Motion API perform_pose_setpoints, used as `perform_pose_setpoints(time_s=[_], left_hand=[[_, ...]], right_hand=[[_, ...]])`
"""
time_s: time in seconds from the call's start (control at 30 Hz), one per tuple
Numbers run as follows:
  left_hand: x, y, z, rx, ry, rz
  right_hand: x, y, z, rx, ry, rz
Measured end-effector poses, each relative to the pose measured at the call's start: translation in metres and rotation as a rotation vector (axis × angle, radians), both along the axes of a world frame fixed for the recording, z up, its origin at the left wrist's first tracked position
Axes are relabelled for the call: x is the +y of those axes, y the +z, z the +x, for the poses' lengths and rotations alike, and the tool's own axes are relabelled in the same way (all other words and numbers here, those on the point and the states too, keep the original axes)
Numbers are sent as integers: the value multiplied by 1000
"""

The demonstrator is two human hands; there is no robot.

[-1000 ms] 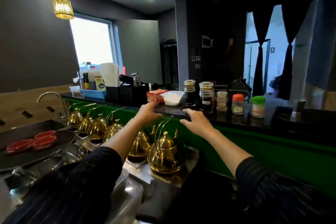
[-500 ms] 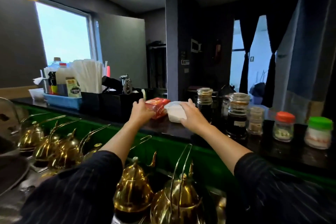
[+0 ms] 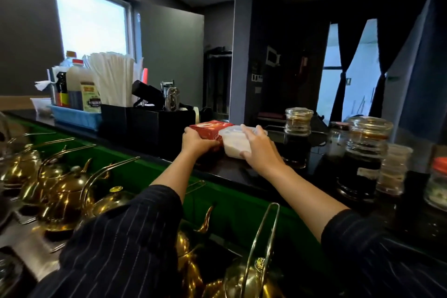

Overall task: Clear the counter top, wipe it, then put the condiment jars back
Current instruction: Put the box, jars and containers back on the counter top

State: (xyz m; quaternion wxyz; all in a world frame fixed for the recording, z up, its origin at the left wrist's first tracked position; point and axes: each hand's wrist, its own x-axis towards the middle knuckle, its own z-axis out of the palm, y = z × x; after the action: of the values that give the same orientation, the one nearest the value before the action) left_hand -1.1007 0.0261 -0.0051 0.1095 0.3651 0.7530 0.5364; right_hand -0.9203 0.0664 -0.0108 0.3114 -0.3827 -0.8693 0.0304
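Black counter top (image 3: pixel 244 172), mid-ledge: red box (image 3: pixel 210 130) and white lidded tub (image 3: pixel 235 144) side by side | left hand (image 3: pixel 196 144) closed round box; right hand (image 3: pixel 260 150) closed over tub | both likely light; tub thin, slippery; support its base | glass jars (image 3: pixel 298 138) close right; brass teapots (image 3: pixel 65 196) below.

Both hands (L (image 3: pixel 197 141), R (image 3: pixel 260 150)) reach fwd, fingers curled.

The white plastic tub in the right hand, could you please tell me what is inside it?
The tub holds something pale white, seen through its cloudy wall. Its lid and the right hand cover the top, so what it is cannot be told.
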Motion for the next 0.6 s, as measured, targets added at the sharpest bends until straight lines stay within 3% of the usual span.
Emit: perform_pose_setpoints(time_s=[0.23,0.6], left_hand=[[-2,-4,-13,11,23,-3],[-2,-6,-12,-6,58,88]], right_hand=[[-2,-3,6,116,85,-104],[2,-2,6,103,170,-201]])
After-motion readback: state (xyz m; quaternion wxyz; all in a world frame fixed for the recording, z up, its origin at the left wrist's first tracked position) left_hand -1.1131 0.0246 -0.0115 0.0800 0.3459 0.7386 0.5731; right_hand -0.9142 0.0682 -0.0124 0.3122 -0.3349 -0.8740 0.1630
